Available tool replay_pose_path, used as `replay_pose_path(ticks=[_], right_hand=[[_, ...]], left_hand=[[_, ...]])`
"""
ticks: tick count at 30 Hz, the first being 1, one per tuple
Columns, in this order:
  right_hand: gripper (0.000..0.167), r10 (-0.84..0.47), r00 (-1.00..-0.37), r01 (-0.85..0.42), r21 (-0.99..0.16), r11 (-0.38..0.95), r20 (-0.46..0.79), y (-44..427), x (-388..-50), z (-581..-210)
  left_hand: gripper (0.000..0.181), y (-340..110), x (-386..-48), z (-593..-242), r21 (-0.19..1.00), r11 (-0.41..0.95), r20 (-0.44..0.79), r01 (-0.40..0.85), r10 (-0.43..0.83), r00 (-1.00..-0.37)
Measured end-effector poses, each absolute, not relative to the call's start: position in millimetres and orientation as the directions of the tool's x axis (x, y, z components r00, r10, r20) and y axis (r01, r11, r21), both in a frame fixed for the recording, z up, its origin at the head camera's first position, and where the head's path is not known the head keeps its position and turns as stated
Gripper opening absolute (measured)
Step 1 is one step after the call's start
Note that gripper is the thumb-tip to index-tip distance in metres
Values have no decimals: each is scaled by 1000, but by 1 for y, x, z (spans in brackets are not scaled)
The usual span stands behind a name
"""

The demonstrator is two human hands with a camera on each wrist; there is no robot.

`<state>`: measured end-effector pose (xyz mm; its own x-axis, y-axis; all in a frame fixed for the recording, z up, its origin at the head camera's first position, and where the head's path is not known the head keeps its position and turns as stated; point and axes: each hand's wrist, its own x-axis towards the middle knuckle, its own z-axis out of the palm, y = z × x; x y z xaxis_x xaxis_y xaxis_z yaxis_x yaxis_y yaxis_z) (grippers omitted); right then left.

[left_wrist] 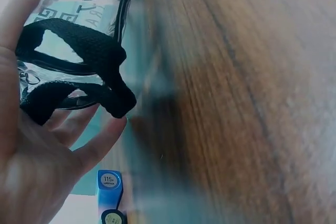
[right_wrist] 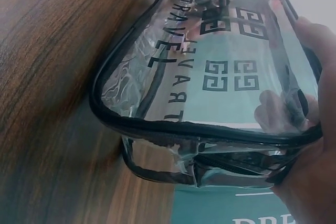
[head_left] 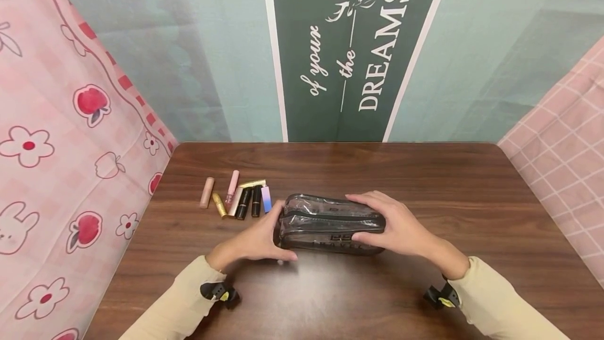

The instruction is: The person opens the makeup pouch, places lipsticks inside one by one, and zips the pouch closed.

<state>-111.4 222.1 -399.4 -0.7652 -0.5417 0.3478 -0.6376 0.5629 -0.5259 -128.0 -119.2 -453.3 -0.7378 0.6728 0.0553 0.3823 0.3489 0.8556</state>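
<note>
A clear zippered travel pouch [head_left: 332,224] with black trim stands on the table in front of me. My right hand [head_left: 398,224] grips its right end, thumb on the near side and fingers on the far side. My left hand [head_left: 257,237] holds the left end between thumb and fingers, beside a black strap loop [left_wrist: 100,51]. In the right wrist view the pouch's side panel [right_wrist: 226,103] shows the word TRAVEL and a square pattern. The zipper along its top looks closed in the head view.
Left of the pouch lie several lipstick tubes: a blue-purple one [head_left: 266,198] nearest my left hand, black ones [head_left: 243,203], a gold one [head_left: 219,206], a pink one [head_left: 233,185] and a tan one [head_left: 207,193]. Fabric curtains surround the wooden table [head_left: 448,172].
</note>
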Motion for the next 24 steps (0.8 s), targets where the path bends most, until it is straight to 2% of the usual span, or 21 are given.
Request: replay_pose_path(ticks=[5,10,15,24], right_hand=[[75,-526,-779,-616,-578,535,343,224,-112,-402],[73,-497,-810,-563,-649,511,312,225,-114,-403],[74,-491,-808,-568,-651,504,324,225,-116,-405],[77,-491,-806,-563,-683,465,330,229,-117,-407]], left_hand=[[96,-120,-130,-455,842,350,87,412,664,-742],[83,-118,-132,-455,821,361,146,442,616,-774],[73,-115,-136,-452,813,353,207,463,568,-797],[68,-114,-138,-445,809,350,265,473,501,-824]])
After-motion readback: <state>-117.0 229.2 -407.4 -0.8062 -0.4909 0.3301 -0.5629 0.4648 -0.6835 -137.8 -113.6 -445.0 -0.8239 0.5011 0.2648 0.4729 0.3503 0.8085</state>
